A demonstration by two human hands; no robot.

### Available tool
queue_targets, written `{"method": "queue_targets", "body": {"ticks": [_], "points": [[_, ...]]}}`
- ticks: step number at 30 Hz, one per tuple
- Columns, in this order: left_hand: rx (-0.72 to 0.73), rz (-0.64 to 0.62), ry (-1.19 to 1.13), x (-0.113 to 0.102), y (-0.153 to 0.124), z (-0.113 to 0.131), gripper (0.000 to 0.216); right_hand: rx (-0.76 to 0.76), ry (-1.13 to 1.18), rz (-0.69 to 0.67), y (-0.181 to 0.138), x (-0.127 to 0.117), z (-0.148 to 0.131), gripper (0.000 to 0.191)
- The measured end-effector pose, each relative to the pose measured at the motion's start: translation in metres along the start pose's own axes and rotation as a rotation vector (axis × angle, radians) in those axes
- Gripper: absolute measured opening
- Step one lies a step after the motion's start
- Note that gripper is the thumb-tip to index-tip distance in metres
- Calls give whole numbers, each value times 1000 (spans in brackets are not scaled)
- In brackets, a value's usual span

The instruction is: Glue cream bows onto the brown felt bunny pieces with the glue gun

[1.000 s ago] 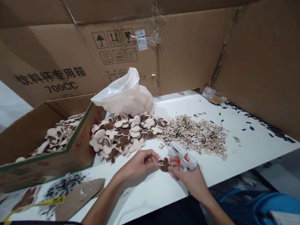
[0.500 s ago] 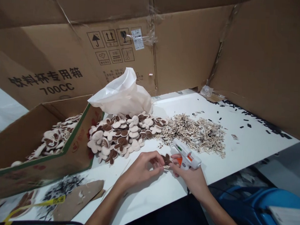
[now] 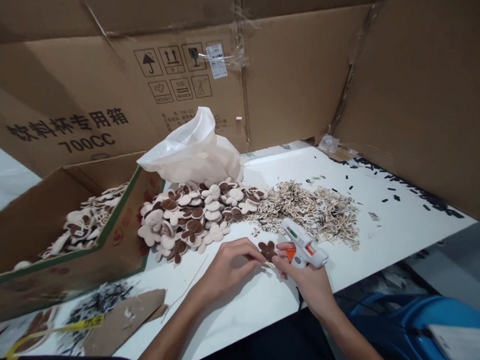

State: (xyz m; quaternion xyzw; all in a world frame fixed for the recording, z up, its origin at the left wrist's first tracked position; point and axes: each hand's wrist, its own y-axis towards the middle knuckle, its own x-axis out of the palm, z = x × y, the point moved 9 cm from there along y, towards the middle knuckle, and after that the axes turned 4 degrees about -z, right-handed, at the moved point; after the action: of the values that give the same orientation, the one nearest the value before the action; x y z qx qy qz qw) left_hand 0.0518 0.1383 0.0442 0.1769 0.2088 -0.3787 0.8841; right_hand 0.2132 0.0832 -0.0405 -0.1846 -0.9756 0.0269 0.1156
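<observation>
My left hand [image 3: 233, 265] is closed in a pinch at the left edge of a small brown felt flower [image 3: 267, 249]. A pale strip shows below the flower, partly hidden by my fingertips. My right hand [image 3: 313, 286] is wrapped round a white hot glue gun [image 3: 304, 245] with an orange trigger, its nozzle pointing up and left, away from the flower. The right thumb and fingertips also touch the flower's right edge. Just beyond my hands lie a heap of cream and brown felt flower shapes [image 3: 190, 215] and a heap of small pale loops [image 3: 314, 210].
An open carton [image 3: 122, 222] with more felt pieces stands at the left, a white plastic bag [image 3: 201, 152] behind the flower heap. Cardboard walls [image 3: 300, 82] enclose the white table [image 3: 226, 322]. Small black pieces [image 3: 414, 190] lie far right; a blue object [image 3: 436, 321] stands below.
The brown flower shows more of its face between my fingertips. The glue gun has shifted slightly right and down with my right hand. The view has moved slightly.
</observation>
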Motion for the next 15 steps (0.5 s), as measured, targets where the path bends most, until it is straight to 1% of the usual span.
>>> {"method": "queue_targets", "body": {"ticks": [5,9,15], "points": [[-25,47,7,-1,0,-2,11,-22,-10,10,0,-2,-2,45],[-54,98,3,-2,-1,-7,8,-15,5,-7,1,-1,-1,45],[-54,131,3,-3,-2,-10,5,-3,3,-13,1,-1,1,47]]}}
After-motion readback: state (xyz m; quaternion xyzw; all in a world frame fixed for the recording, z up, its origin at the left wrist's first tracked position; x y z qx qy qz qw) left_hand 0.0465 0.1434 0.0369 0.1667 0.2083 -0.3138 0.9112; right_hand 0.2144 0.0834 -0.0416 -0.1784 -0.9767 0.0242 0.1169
